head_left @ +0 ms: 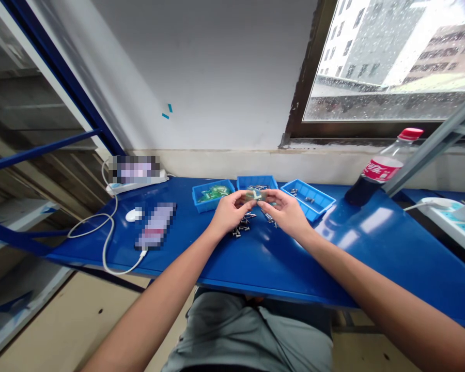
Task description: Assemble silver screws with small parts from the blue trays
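Observation:
Between the fingertips of my left hand (pixel 232 211) and my right hand (pixel 287 211) is a small clear bag (pixel 256 195) with something pale in it. Both hands are closed on it, above the blue table. Beneath them lie loose metal screws (pixel 243 226), partly hidden by the fingers. Behind the hands stand a blue tray with green-tinted small bags (pixel 216 192), a middle blue tray with metal screws (pixel 259 186), and a right blue tray (pixel 321 209) with a few metal pieces.
A cola bottle (pixel 378 169) stands at the right back, near a grey metal bar (pixel 436 142). On the left lie a blurred phone (pixel 156 226), a white cable (pixel 111 232) and a round white object (pixel 132 215). A white power strip (pixel 455 222) is at far right.

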The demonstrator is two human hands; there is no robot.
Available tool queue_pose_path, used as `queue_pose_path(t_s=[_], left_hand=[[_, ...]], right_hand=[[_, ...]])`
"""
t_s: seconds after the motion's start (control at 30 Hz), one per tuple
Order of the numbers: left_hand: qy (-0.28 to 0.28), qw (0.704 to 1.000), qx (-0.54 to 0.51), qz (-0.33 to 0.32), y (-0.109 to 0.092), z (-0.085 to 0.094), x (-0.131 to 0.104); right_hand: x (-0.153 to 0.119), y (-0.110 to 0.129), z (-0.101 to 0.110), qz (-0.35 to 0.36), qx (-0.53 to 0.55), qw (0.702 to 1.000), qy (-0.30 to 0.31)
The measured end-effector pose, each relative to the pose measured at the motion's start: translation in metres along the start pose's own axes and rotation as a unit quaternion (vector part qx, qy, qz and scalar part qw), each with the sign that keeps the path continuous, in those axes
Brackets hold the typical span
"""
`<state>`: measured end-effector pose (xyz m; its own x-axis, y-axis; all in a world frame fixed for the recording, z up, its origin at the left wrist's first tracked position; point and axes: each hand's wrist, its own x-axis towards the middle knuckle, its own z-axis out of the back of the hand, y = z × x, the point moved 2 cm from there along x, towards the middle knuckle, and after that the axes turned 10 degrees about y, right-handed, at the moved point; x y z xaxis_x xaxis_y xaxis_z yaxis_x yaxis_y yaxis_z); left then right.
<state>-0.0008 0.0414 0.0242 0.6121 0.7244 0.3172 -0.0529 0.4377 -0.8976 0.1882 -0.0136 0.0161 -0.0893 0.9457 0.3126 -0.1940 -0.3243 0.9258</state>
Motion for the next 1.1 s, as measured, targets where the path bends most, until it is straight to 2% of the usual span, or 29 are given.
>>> queue_pose_path(t_s=[0.1,0.47,0.8,1.1], left_hand=[[0.008,1.000,-0.020,0.007,0.000,-0.002,-0.001],[0.009,0.999,-0.039,-0.001,0.000,-0.004,0.000],[0.008,0.999,-0.036,0.001,-0.005,-0.005,-0.003],[0.004,1.000,-0.009,-0.005,-0.003,-0.001,-0.002]], right_hand=[[-0.001,0.002,-0.002,-0.005,0.033,0.999,0.023],[0.001,0.005,0.000,-0.032,0.074,0.997,0.002],[0.000,0.002,0.002,-0.024,0.045,0.999,0.015],[0.000,-0.007,-0.002,-0.015,0.038,0.999,0.028]])
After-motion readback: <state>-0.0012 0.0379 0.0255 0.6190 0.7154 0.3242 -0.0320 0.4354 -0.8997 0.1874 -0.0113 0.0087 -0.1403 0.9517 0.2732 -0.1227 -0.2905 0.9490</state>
